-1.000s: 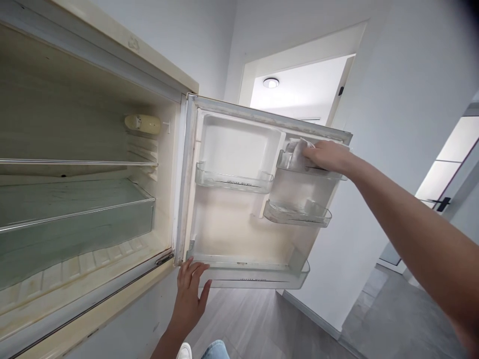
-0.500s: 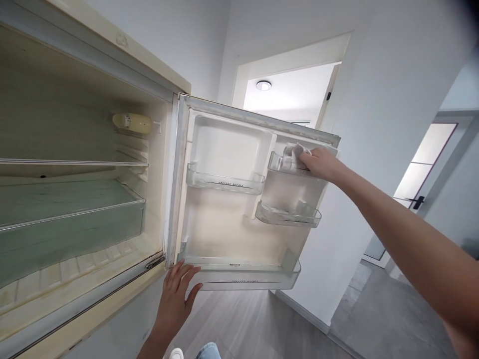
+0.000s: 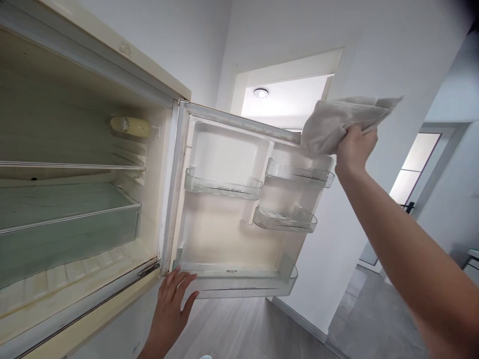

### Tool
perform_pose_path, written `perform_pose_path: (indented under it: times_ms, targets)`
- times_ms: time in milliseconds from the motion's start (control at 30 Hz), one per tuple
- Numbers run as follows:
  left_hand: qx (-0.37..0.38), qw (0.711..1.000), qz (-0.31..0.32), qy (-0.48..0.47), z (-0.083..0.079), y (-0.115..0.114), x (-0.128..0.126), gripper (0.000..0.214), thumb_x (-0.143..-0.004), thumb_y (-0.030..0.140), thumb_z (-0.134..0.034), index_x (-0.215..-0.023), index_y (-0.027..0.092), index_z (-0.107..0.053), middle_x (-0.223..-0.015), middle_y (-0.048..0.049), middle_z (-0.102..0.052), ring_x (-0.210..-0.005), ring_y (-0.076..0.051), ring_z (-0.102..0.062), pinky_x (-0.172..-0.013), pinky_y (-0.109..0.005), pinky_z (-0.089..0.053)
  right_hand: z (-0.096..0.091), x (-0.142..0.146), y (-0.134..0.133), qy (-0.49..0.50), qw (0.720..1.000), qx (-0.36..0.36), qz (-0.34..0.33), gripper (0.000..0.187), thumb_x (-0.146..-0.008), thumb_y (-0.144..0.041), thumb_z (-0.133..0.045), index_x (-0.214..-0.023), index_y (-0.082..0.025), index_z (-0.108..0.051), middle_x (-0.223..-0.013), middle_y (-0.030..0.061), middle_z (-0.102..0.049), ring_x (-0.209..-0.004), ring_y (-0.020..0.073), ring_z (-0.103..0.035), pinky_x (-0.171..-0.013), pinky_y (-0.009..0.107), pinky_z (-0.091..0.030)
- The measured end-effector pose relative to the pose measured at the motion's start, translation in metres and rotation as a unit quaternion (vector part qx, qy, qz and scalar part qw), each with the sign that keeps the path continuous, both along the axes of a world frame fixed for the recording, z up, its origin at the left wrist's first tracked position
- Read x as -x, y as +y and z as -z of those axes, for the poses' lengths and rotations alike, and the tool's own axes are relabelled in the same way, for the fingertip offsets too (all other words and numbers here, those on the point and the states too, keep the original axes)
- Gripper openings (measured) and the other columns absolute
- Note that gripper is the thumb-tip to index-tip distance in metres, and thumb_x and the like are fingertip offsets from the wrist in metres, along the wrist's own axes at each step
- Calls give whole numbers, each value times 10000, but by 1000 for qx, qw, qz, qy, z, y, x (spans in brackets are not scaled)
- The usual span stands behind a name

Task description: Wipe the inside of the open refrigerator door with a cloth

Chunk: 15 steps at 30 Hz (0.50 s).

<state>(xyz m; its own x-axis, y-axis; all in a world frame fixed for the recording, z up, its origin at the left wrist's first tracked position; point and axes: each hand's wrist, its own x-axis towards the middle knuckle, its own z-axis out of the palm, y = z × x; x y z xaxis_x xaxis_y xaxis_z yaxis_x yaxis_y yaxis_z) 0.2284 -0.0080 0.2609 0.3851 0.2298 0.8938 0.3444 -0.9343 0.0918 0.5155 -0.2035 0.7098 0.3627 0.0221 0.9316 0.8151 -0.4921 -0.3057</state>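
Observation:
An old cream fridge stands open, its door [image 3: 224,234] swung out to the right. My right hand [image 3: 354,147] is raised above the door's upper right corner, closed on a crumpled grey-white cloth [image 3: 339,122] that hangs clear of the door. Below the cloth sits the upper right door bin [image 3: 299,174], with a smaller bin [image 3: 284,219] under it. My left hand [image 3: 170,304] lies flat, fingers spread, against the door's bottom left corner by the lower door shelf [image 3: 243,286].
The fridge interior [image 3: 75,209] at left has glass shelves and a drawer, with a yellowed lamp cover [image 3: 130,126] on the back wall. Another clear bin [image 3: 220,187] hangs on the door's left. Behind the door are a white wall, a lit doorway [image 3: 284,99] and grey flooring.
My right hand has lifted the cloth out of the upper right door bin and up above the door's top edge. The left hand stays at the door's bottom corner.

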Motion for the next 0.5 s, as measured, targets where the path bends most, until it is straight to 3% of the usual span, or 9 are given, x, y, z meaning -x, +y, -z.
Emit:
perform_pose_path:
  times_ms: [67,100,167,233,333,400,500]
  targets:
    - [0,1000,0,-1,-1,0,0,387,-887,250,-584,-1264,214,-501,-1161,-87,-619,-1310,-309,-402,-1013,-507,-412,7,11,8,-75,994,-63,-56,414,-873,-229,-254,-1213,-114,-460,-1216,188,-565,-1097,229,-547,-884,320,-436]
    - [1,1000,0,-3,-1,0,0,385,-887,249,-583,-1262,218,-502,-1157,-85,-621,-1308,-306,-407,-1017,-505,-411,11,15,14,-89,992,-40,-82,351,-861,-242,-319,-1136,-145,-515,-1147,157,-604,-1041,229,-567,-870,322,-444]
    - [4,1000,2,-5,-2,-1,0,387,-884,253,-587,-1261,227,-503,-1152,-80,-624,-1302,-300,-419,-1023,-499,-409,16,21,24,-59,987,103,-107,253,-841,-249,-394,-1001,-195,-583,-1010,106,-651,-917,246,-591,-787,347,-462]
    - [7,1000,4,-10,-2,-2,0,394,-879,252,-596,-1262,234,-504,-1148,-76,-628,-1290,-294,-435,-1029,-494,-408,16,22,33,18,964,234,-124,188,-825,-261,-451,-899,-224,-619,-906,67,-669,-842,260,-600,-716,355,-460]
    - [14,1000,4,-17,-2,-2,-1,389,-875,259,-599,-1254,246,-513,-1142,-70,-633,-1279,-292,-453,-1029,-491,-412,7,15,41,87,929,335,-131,130,-794,-266,-527,-830,-228,-646,-840,45,-675,-825,268,-608,-685,344,-457]
    - [13,1000,4,-20,-2,-1,-2,381,-877,259,-595,-1250,249,-517,-1134,-67,-637,-1268,-290,-465,-1026,-486,-414,1,9,40,73,920,373,-95,141,-765,-228,-544,-847,-226,-659,-859,55,-682,-851,280,-611,-683,342,-457]
    - [2,1000,5,-20,-3,-1,-3,392,-874,238,-598,-1257,238,-514,-1129,-69,-638,-1258,-287,-468,-1027,-476,-409,-4,-3,32,16,899,435,44,240,-718,-150,-535,-911,-209,-665,-907,98,-682,-890,304,-610,-662,339,-441]
